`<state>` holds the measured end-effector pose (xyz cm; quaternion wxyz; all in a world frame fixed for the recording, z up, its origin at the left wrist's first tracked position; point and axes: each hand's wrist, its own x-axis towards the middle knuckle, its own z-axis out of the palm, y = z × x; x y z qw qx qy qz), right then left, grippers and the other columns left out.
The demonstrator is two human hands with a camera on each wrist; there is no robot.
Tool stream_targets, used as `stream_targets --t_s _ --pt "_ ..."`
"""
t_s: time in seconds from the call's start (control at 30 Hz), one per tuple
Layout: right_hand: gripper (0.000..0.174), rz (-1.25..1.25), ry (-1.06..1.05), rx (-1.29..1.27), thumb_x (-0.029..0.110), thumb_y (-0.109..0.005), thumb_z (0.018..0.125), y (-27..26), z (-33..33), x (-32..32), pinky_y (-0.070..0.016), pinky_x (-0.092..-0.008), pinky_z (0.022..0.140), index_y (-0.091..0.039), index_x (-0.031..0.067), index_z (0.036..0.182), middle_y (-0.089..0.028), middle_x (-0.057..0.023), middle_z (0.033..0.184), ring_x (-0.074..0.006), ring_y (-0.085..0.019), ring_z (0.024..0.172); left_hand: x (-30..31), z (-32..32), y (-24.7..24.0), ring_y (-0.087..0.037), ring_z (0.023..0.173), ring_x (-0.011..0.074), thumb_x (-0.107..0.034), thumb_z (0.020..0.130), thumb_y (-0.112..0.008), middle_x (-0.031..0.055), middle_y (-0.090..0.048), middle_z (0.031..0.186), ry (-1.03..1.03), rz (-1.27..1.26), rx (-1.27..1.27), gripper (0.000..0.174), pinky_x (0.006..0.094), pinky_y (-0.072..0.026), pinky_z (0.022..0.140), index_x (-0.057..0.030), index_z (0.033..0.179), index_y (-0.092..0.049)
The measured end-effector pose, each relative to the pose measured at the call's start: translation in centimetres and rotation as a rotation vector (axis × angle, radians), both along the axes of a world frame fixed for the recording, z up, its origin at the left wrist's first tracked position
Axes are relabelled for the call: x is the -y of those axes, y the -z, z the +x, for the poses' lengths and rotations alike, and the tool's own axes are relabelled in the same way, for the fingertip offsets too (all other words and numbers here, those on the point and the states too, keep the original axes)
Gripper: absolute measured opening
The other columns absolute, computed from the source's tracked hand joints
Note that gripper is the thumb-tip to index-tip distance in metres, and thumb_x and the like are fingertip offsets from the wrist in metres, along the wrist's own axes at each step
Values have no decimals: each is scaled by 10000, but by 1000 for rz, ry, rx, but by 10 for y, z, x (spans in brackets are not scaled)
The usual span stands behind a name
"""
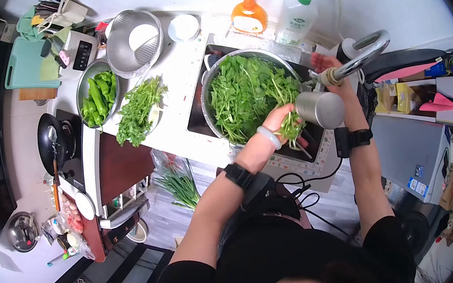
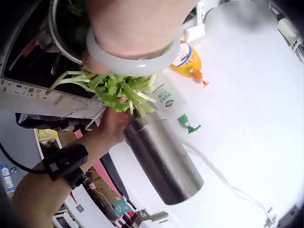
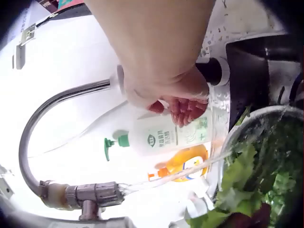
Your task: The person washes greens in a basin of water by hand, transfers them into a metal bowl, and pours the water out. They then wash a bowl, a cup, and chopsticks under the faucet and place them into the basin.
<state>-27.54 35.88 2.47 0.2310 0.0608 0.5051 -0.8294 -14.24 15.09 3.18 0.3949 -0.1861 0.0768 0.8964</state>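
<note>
Although inside the left fingers (image 1: 285, 110), greens (image 1: 291, 126) partly outside.

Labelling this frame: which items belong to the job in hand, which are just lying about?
In the job:
leafy greens, gripped by the left hand
metal pot in the sink
running faucet
right hand near it

Apparently just lying about:
green peppers
green cutting board
orange pump bottle
green-topped pump bottle
wok
green onions on the floor
leafy bunch on the counter (possibly waiting)

Green peppers (image 1: 97, 101) in a bowl (image 1: 79, 92); 2 upright pump bottles (image 1: 248, 18).
</note>
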Motion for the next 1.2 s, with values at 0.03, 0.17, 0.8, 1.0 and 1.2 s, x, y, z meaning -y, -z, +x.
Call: stream_targets --t_s 0.03,0.17,0.8,1.0,1.2 --pt "365 -134 84 20 170 -442 838 -12 -2 6 -434 -276 821 -453 -3 1158 -551 -77 1095 -174 -514 1011 7 2 -8 -575 626 199 -199 850 -481 123 -581 764 -3 -10 -3 222 264 -486 475 -14 963 -529" --pt "356 -270 243 25 144 -468 826 -44 7 43 -436 -278 794 -464 6 1154 -512 -100 1146 -184 -511 1006 22 16 -47 -551 585 163 -113 814 -517 98 -564 738 -61 -273 18 149 217 -441 448 -11 923 -523" --pt "266 -128 22 525 135 -625 755 4 111 89 -521 -320 619 -547 -30 948 -596 -127 911 -213 -595 754 95 -4 -75 -569 872 241 -303 826 -510 180 -543 995 160 -1115 -626 520 321 -476 767 20 1209 -375" --pt "328 -125 -57 611 207 -518 823 -33 110 99 -532 -281 510 -512 -52 1025 -622 -92 766 -192 -624 641 209 -64 21 -570 795 242 -368 857 -502 144 -541 897 -501 -662 -22 420 357 -509 673 9 1034 -452" --pt "358 -297 -49 724 184 -517 813 -57 120 97 -534 -327 476 -450 -40 1085 -612 -106 743 -227 -617 590 301 -131 38 -582 833 287 -391 833 -520 173 -564 886 -994 -597 350 470 384 -520 675 41 995 -436"
